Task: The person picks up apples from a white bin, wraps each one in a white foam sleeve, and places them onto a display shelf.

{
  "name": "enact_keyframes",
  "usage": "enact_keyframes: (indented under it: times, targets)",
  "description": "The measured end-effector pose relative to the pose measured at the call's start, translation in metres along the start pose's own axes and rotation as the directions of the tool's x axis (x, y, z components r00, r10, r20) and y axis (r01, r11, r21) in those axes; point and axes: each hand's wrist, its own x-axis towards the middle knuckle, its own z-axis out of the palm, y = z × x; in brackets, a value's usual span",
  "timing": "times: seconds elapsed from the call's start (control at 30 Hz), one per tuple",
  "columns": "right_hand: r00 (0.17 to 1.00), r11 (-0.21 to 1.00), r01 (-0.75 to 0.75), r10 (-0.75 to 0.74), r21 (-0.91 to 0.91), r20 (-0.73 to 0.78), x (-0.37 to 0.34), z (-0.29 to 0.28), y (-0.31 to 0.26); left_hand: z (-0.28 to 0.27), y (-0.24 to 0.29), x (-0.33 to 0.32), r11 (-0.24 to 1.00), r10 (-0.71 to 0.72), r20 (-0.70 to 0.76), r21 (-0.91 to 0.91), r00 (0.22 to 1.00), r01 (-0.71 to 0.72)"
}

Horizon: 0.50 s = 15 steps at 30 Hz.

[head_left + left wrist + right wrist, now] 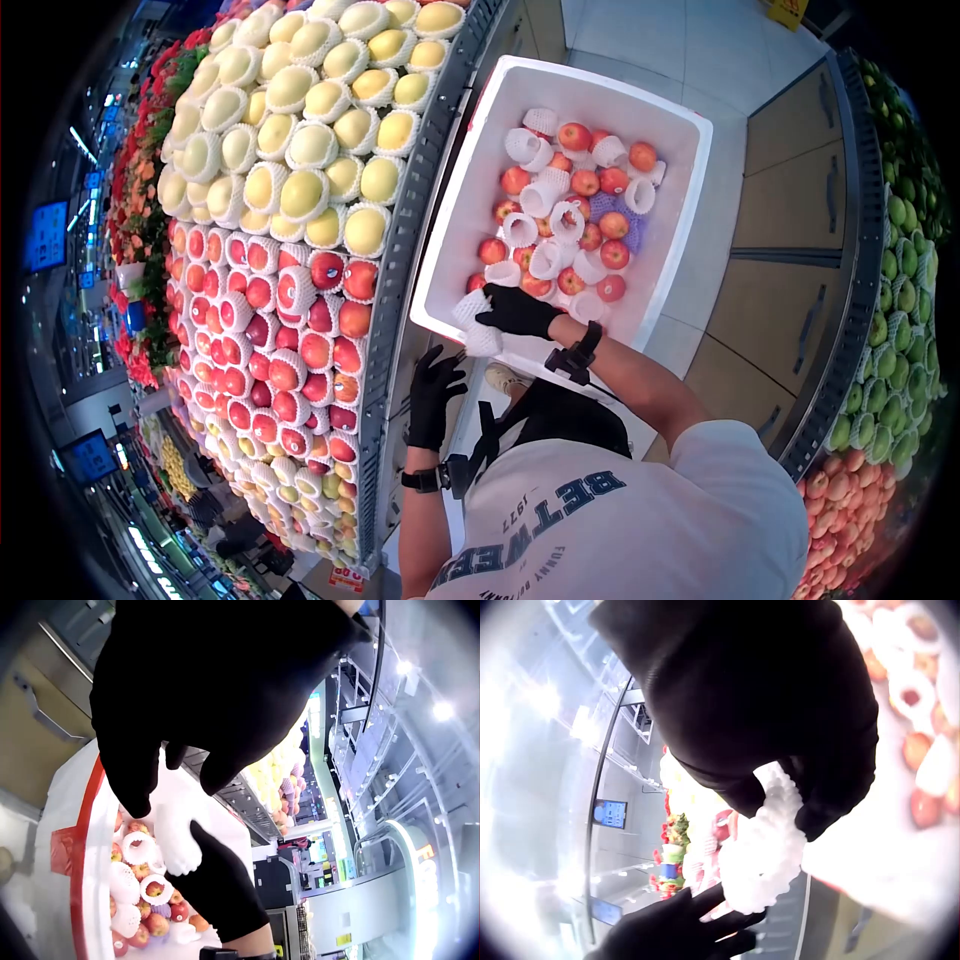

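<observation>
My right hand point(515, 310), in a black glove, pinches a bunched white foam fruit net point(478, 322) over the near left corner of the white foam box point(688, 150). In the right wrist view the net point(761, 851) hangs from the thumb and fingers, its bumpy mesh crumpled. My left hand point(434, 398), also gloved in black, is beside the box with its fingers loosely extended and nothing in them. Its fingertips come close to the net's lower end in the right wrist view. Inside the box lie red apples point(575, 137) among several loose foam nets point(519, 230).
Left of the box, a sloped display holds yellow fruit point(303, 195) in nets above red apples point(285, 370), edged by a dark rail point(398, 260). Cabinets point(785, 190) stand to the right, with green fruit point(890, 380) beyond. Purple netting point(630, 235) lies among the boxed apples.
</observation>
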Motion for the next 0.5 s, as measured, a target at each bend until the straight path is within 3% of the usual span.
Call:
enact_keyframes:
  times: [0.07,0.13,0.27,0.37,0.47,0.5]
  targets:
    - [0.973,0.974,-0.213,0.203,-0.082,-0.114,-0.012,-0.050,0.000,-0.004,0.000,-0.002,1.000,0.025,-0.012,-0.017,1.000,-0.025]
    - [0.906,0.937,-0.264,0.159,-0.230,-0.392,-0.018,-0.082,0.045,-0.015,-0.006,-0.003,0.996,0.078,-0.012,-0.040,0.997,-0.079]
    - [0.779,0.802,-0.495,0.238,-0.335,-0.580,-0.037,-0.160,0.092,-0.028,-0.009,-0.006,0.994,0.104,-0.084,-0.015,0.991,-0.106]
    - [0.664,0.741,-0.650,0.449,-0.166,-0.598,-0.042,-0.196,0.099,-0.027,0.001,-0.014,0.983,0.176,-0.091,0.077,0.980,-0.169]
    - [0.553,0.761,-0.648,0.456,-0.017,-0.697,-0.040,-0.201,0.100,-0.031,0.003,-0.016,0.987,0.149,-0.092,-0.040,0.985,-0.153]
    - [0.558,0.756,-0.654,0.458,-0.027,-0.692,-0.039,-0.201,0.104,-0.032,0.004,-0.018,0.986,0.148,-0.104,-0.063,0.984,-0.155]
